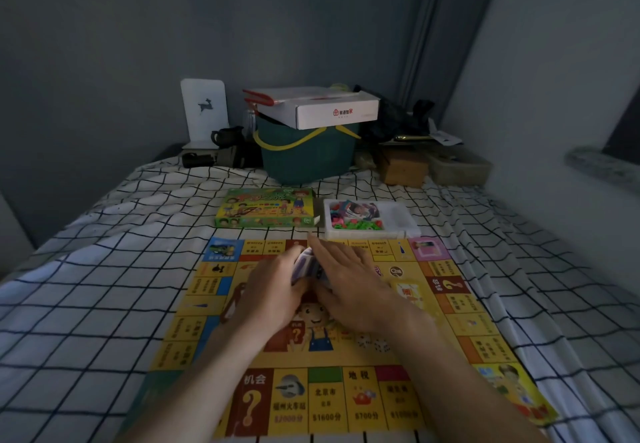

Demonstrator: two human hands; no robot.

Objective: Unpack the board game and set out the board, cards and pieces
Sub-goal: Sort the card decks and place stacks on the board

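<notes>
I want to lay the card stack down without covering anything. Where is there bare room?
Bare checked sheet lies left of the board, and more to its right, toward the wall. A narrow strip runs between the board's far edge and the green game box. Crowded: the white tray of pieces and the bed's far end around the green basket.

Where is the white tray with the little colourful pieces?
In the head view, the white tray sits on the checked sheet, beyond the board's far right corner and right of the green game box.
</notes>
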